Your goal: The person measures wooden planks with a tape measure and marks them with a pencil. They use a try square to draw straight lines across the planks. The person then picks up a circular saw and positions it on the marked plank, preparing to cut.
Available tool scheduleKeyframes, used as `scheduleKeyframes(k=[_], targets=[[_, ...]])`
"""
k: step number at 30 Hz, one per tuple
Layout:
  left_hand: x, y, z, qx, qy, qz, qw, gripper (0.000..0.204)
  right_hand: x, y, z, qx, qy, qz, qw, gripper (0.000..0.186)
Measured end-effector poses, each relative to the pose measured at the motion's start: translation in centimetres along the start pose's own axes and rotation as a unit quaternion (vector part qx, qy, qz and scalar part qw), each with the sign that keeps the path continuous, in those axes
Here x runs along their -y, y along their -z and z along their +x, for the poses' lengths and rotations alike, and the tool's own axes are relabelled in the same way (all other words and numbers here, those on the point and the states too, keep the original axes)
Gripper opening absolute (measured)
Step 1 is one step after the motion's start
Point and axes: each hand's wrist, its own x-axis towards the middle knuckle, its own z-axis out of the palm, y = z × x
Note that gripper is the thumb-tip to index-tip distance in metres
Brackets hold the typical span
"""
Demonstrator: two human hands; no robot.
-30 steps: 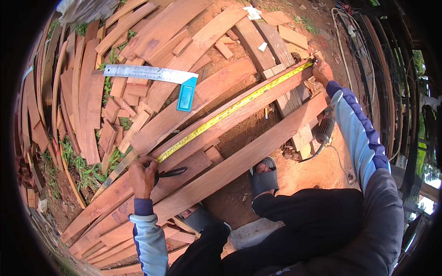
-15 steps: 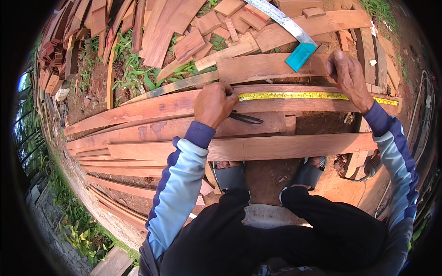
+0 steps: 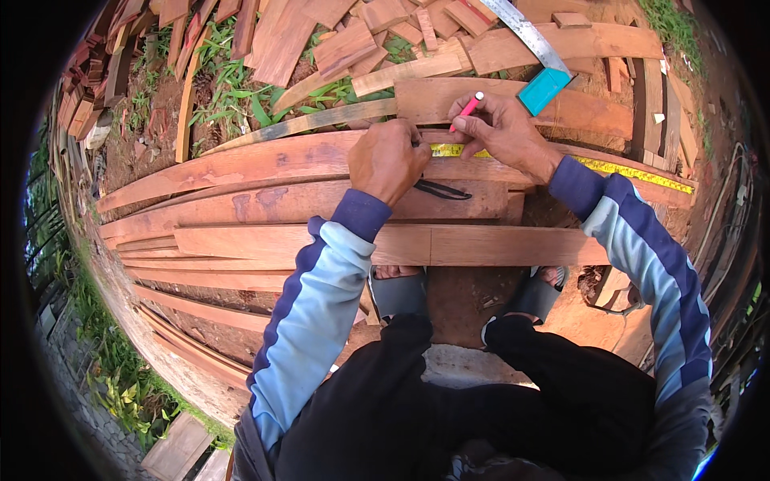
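A yellow tape measure (image 3: 634, 171) lies stretched along a reddish-brown plank (image 3: 273, 167), reaching toward its right end. My left hand (image 3: 387, 160) is closed at the tape's left end, with the case hidden inside my fist. From beneath that hand a black strap (image 3: 443, 191) hangs over the plank below. Between the fingers of my right hand (image 3: 517, 138) is a pink pen (image 3: 467, 112) with a white end, tilted upward. This hand hovers over the tape near my left hand and covers part of it.
A try square (image 3: 545, 91) with a teal handle rests on boards just beyond my right hand. Cut wood pieces (image 3: 345, 48) are heaped at the back. Nearer me, another plank (image 3: 497, 244) crosses in front of my sandalled feet (image 3: 399, 290). Grass (image 3: 257, 108) grows between the boards.
My right hand has come left along the tape, closer to my left hand, and the pink pen now shows in its fingers. My left hand stays at the tape's left end.
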Motion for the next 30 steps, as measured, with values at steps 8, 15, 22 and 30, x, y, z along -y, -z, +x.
scheduleKeyframes(k=[8,15,22,30], targets=[[0.0,0.1,-0.2,0.002,0.018,0.004,1.000,0.021,-1.4,-0.6,0.7,0.006,0.067,-0.226,0.972,0.014],[0.1,0.0,-0.1,0.015,0.017,0.002,1.000,0.022,-1.9,-0.7,0.7,-0.023,0.126,-0.290,0.948,0.019],[0.0,0.3,-0.1,0.035,0.025,0.000,0.999,0.024,-1.4,-0.9,0.6,-0.026,0.113,-0.287,0.951,0.022],[-0.1,0.4,0.0,0.041,0.021,0.004,0.999,0.023,-1.6,-0.9,0.6,-0.031,0.118,-0.305,0.944,0.023]])
